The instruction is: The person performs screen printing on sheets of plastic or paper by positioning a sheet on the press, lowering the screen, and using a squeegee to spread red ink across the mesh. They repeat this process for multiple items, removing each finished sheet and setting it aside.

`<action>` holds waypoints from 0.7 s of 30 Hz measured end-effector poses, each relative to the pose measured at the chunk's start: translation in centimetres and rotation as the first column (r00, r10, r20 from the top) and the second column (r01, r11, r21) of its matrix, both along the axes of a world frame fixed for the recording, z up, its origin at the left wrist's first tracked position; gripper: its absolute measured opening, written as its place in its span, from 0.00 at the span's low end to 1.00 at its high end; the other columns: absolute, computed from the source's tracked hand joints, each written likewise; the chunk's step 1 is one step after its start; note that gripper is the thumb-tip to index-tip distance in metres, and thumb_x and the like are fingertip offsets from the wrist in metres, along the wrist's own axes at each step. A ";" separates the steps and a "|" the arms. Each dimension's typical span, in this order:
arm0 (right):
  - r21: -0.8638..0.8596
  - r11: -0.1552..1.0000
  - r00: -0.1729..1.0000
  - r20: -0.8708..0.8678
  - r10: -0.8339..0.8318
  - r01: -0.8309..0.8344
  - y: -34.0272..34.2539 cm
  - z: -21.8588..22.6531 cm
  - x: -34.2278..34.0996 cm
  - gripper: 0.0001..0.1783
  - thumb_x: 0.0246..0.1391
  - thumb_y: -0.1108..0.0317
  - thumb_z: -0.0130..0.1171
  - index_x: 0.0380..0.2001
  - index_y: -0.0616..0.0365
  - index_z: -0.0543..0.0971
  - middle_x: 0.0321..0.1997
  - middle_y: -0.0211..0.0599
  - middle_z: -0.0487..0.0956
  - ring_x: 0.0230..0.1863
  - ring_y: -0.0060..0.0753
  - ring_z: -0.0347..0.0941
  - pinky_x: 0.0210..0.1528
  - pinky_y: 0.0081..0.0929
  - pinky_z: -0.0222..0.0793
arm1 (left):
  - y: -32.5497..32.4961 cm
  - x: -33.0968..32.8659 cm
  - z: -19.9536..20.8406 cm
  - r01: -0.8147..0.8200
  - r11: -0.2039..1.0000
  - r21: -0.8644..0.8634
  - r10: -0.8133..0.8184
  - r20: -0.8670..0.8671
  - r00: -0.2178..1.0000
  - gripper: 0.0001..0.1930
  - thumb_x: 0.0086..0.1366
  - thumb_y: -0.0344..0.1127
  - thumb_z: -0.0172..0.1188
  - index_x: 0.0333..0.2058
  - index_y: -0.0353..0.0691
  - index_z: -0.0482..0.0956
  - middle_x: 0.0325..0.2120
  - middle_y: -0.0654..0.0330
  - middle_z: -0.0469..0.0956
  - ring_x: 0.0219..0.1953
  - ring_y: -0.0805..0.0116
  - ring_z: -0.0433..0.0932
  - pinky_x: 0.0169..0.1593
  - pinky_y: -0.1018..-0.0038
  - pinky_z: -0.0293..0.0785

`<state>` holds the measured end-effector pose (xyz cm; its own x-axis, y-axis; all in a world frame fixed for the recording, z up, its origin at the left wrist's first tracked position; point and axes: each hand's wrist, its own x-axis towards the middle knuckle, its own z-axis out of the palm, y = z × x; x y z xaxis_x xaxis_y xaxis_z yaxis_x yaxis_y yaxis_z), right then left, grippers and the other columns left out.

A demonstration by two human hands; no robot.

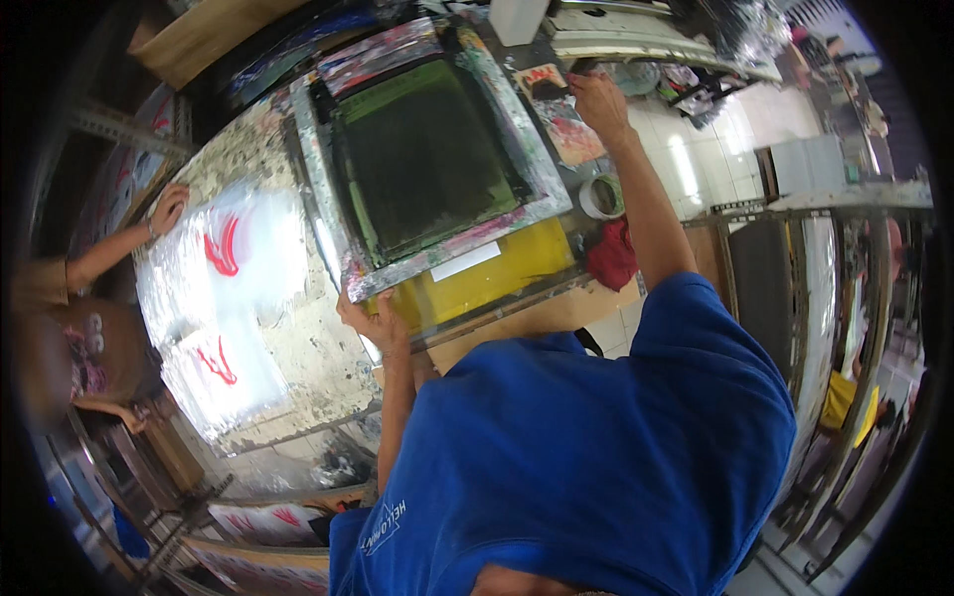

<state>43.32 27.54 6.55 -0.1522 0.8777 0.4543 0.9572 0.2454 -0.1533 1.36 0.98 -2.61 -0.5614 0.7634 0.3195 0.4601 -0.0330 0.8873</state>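
A screen printing frame point(527, 129) lies in front of me, its wooden rim smeared with dried ink and its mesh dark green. My left hand point(380, 326) is closed on the near left corner of this frame. Under the frame's near edge shows a yellow sheet point(537, 260) with a white strip point(465, 261) on it. Beyond the frame's right side, my right hand point(599, 104) is pinched above an ink-stained board point(576, 142). A dark patch and red marks show at its fingertips; what the fingers hold is too small to name.
Clear plastic sheets with red prints point(253, 248) lie on the paint-spotted table point(333, 382) at left, where a co-worker's hand point(169, 209) touches their far edge. A roll of tape point(601, 197) and a red cloth point(612, 256) sit near my right forearm. Racks point(855, 298) stand at right.
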 end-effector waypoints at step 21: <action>-0.588 0.752 0.601 -0.727 -0.331 -0.297 -28.3 0.2 -0.8 0.19 0.63 0.68 0.54 0.55 0.63 0.75 0.49 0.48 0.83 0.47 0.40 0.81 0.50 0.30 0.74 | 5.3 -1.6 17.4 0.071 0.996 0.057 -0.072 0.027 0.997 0.14 0.62 0.33 0.69 0.44 0.34 0.82 0.37 0.57 0.81 0.41 0.67 0.76 0.50 0.71 0.69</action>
<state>42.48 -0.80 6.75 -0.0155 0.9695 -0.2448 0.3888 -0.2197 -0.8947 -0.19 6.30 14.82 -0.5158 0.7833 0.3470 0.4289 -0.1145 0.8961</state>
